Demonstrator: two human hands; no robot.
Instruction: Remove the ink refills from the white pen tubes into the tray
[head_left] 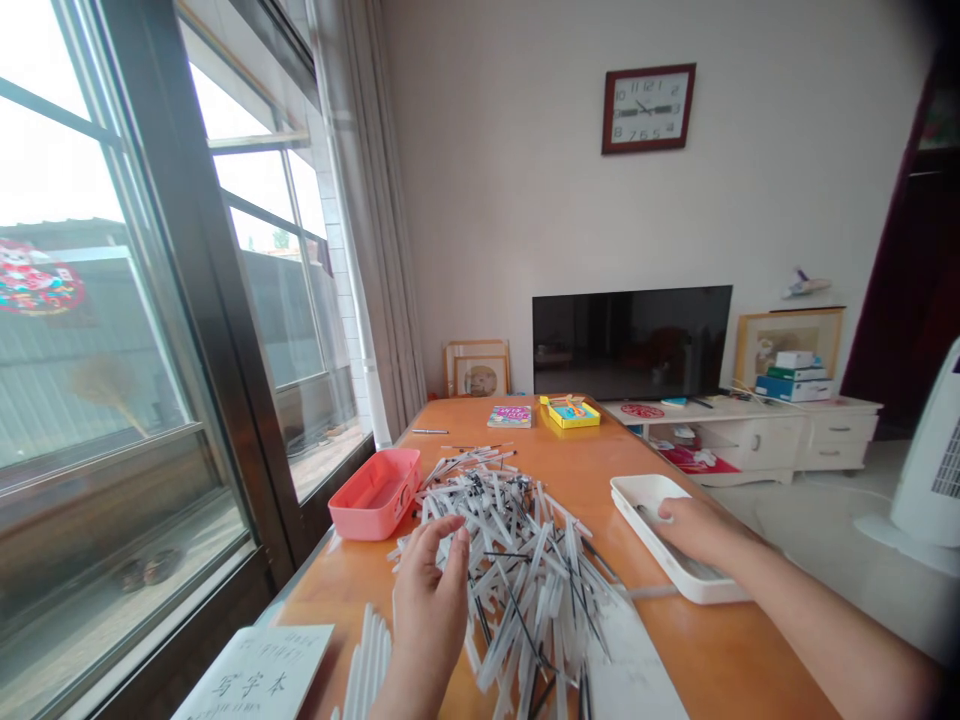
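My left hand (431, 590) is over the near left side of a big pile of clear plastic pen barrels and black refills (525, 570). Its thumb and index finger curl together, tips almost meeting; anything between them is too small to name. Over on the right, my right hand (697, 530) reaches into a long white tray (701, 590). Its thumb shows at the tray's inner side, while the other fingers are hidden behind the hand. A few clear barrels (367, 660) lie side by side left of my left wrist.
A pink plastic basket (375, 510) stands left of the pile. A writing booklet (259, 675) lies at the near left, by the window. At the table's far end are a colourful booklet (509, 416), a yellow box (571, 412) and a pen (430, 431).
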